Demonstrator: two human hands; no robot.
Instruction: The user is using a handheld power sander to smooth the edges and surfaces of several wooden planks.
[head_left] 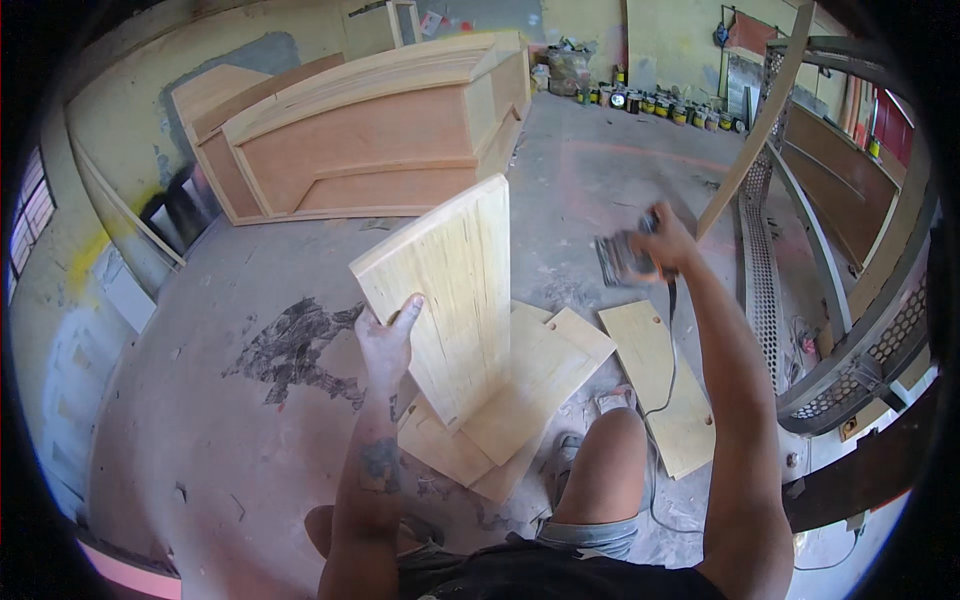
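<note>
My left hand (386, 340) is closed on the left edge of a pale wooden panel (455, 285), its thumb on the front face. The panel stands tilted on end, its lower end over a loose pile of flat boards (545, 375) on the floor. Out to the right, my right hand (664, 238) grips an electric sander (622, 260), blurred by motion. The sander is held in the air, apart from the panel. Its dark cord (674, 350) hangs down past my right knee.
More flat boards (655, 365) lie right of the pile. A large wooden cabinet (370, 150) lies at the back left. Paint cans (680, 115) line the far wall. A perforated metal frame (760, 250) and a leaning wooden plank (755, 130) stand at the right.
</note>
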